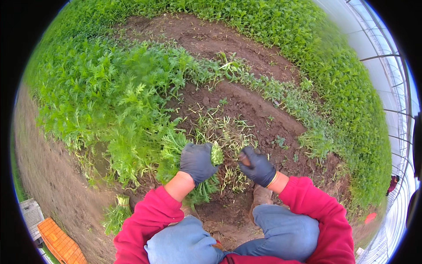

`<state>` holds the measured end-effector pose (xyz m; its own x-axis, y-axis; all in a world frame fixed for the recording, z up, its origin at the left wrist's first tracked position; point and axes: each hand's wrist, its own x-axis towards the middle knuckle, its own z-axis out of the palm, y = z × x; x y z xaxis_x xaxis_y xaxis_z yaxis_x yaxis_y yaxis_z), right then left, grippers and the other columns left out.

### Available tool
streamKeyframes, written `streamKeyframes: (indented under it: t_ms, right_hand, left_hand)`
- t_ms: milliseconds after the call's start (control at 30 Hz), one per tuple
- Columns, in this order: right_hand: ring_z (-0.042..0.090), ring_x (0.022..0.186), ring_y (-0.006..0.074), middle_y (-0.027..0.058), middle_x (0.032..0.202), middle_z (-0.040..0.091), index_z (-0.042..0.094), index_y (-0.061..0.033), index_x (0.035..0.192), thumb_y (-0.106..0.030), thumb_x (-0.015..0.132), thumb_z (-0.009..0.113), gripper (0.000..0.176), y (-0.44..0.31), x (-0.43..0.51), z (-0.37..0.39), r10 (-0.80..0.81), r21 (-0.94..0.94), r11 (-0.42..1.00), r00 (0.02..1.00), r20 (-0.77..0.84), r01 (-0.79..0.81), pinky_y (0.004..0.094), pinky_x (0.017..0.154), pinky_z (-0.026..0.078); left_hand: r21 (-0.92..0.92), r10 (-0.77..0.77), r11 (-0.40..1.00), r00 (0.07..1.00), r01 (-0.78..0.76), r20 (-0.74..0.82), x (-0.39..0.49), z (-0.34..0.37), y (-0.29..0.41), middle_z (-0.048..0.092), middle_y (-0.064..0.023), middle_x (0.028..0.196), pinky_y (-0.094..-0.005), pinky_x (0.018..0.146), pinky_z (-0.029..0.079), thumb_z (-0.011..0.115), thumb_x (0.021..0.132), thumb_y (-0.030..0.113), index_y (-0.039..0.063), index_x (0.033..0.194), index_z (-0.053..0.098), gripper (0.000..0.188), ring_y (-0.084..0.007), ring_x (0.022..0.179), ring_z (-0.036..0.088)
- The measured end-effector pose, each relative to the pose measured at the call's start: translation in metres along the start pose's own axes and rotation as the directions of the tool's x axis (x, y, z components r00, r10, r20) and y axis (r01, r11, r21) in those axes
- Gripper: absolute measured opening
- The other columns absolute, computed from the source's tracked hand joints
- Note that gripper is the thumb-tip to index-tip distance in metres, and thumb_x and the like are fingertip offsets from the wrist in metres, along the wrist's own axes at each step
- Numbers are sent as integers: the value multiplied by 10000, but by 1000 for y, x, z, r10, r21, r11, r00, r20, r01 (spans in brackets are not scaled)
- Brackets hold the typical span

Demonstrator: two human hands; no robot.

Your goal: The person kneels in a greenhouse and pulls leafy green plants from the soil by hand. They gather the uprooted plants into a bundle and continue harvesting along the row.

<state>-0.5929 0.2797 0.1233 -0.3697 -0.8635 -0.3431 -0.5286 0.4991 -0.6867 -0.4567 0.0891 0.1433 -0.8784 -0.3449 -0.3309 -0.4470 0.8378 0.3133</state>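
My left hand (199, 163), in a dark glove, is closed around a bunch of leafy greens (216, 154). The pale cut stem ends point right, and lobed leaves spread out on the left and below the hand. Level with it on the right, my gloved right hand (257, 166) grips a brown handle (244, 159), seemingly wooden. Whatever the handle belongs to is hidden or blurred. Cut stems and stubble (227, 132) litter the soil just beyond both hands. Standing greens (115, 95) with lobed leaves grow thickly to the left.
A tied bunch of greens (118, 214) lies on the ground at lower left. Farther out are an orange crate (61, 241) and a grey crate (32, 217). A greenhouse wall (382, 66) curves along the right, where another person (392, 184) appears. More greens (356, 132) grow there.
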Motion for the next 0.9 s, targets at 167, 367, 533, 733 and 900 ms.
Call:
streamKeyframes:
  t_ms: [167, 367, 533, 733, 900]
  right_hand:
    - [580, 577, 341, 147, 665, 532, 424, -72, 1046, -219, 864, 593, 288, -55, 11, 10, -127, 250, 959, 991, -35, 132, 401, 537, 460]
    - [475, 491, 49, -2, 641, 523, 524, -57, 786, -266, 827, 687, 269, -53, 32, 1, 284, 791, 526, 941, 185, -314, 224, 429, 377]
    - [504, 498, 121, 28, 615, 531, 552, -31, 793, -185, 810, 655, 186, -53, 35, 5, 71, 557, 828, 997, 20, -70, 268, 490, 438]
    - [575, 618, 311, 162, 718, 587, 587, -42, 865, -299, 803, 639, 269, 5, 42, -11, 124, -118, 982, 973, -195, -149, 365, 606, 466]
    - [550, 1078, 359, 230, 1148, 569, 439, -8, 1266, -406, 766, 690, 687, 78, 7, 16, 392, -205, 912, 904, 173, -356, 411, 917, 428]
  left_hand:
    - [0, 8, 1000, 997, -8, 79, 5, -1, 3, 643, -117, 780, -347, 754, 429, 733, 631, 432, 50, 856, 570, 472, -275, 765, 634]
    - [-51, 107, 993, 993, -105, 48, 2, 7, 8, 642, -126, 742, -354, 722, 435, 704, 623, 323, 46, 845, 574, 378, -281, 721, 630]
    - [-92, 146, 986, 983, -136, 113, 1, 13, 12, 646, -136, 774, -367, 741, 442, 673, 617, 300, 35, 879, 574, 386, -287, 740, 629]
    - [-342, 109, 939, 978, -43, 176, -7, 23, 5, 651, -178, 873, -395, 808, 483, 687, 614, 361, 0, 1012, 575, 549, -333, 817, 633]
    - [-987, 270, 36, 949, 156, 160, -20, 37, -12, 661, -59, 936, -292, 788, 498, 788, 629, 129, 12, 1038, 597, 466, -152, 835, 629]
